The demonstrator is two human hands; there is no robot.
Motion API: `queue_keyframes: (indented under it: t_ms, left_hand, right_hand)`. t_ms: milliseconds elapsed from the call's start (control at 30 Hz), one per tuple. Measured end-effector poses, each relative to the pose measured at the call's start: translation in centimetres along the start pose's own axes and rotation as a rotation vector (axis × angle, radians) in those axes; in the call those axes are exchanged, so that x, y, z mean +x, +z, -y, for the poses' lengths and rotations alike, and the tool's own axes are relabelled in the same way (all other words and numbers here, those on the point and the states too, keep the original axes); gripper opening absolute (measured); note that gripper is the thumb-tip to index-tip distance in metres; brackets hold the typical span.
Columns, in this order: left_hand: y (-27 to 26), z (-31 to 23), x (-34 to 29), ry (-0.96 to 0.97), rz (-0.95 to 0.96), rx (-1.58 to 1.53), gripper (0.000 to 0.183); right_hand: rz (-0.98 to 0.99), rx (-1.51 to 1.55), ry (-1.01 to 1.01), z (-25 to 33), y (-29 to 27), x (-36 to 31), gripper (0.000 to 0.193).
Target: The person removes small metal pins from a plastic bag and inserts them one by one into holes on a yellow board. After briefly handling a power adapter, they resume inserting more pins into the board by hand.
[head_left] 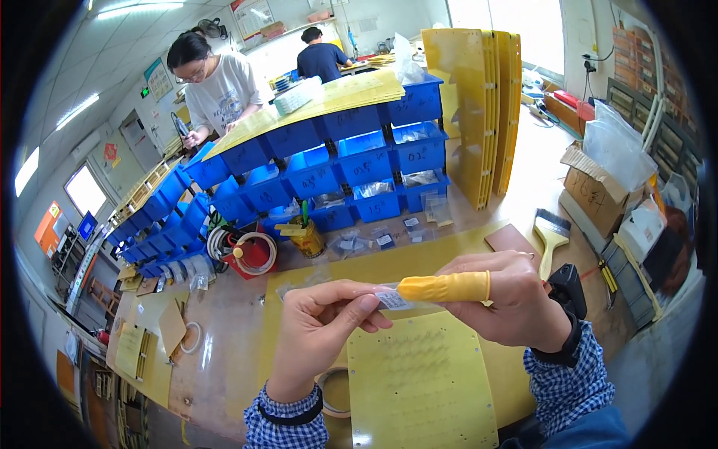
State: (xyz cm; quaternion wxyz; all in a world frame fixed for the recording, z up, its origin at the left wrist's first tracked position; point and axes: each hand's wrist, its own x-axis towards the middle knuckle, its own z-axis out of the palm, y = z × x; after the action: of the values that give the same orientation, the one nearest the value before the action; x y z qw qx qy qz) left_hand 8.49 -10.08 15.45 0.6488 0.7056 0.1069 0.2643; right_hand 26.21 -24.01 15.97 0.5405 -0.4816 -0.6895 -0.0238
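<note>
In front of me, my left hand (323,318) pinches one end of a small clear plastic bag with a white printed label (393,300) between thumb and index finger. At its other end is my right hand (516,299), closed on the bag, a yellow finger cot (445,287) covering the index finger. What the bag contains is too small to make out. Both hands are above a yellow board (419,374) with small holes along its edges, lying flat on the table. Part of a tape roll (335,412) shows beside the board, near my left sleeve.
Blue bins (298,176) stand stacked across the far side, yellow sheets on top. Upright yellow boards (460,112) and a brush (553,238) are at right, with a cardboard box (594,196). A tool can (308,243) stands by the bins. Two people work beyond.
</note>
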Motion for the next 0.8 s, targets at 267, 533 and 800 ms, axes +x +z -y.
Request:
queue_keyframes:
  t_ms: [267, 533, 800]
  left_hand:
    - [1.3, -0.6, -0.4, 0.014, -0.051, -0.04, 0.013]
    - [1.2, 0.2, 0.0, 0.194, 0.07, 0.379, 0.017]
    - [1.7, 0.2, -0.2, 0.31, 0.005, 0.564, 0.009]
  right_hand:
    - [-0.005, -0.014, 0.121, 0.2, -0.3, 0.0, 0.023]
    - [0.054, -0.073, 0.12, 0.4, -0.5, 0.0, 0.023]
    - [0.095, -0.399, -0.041, 0.2, 0.6, -0.3, 0.021]
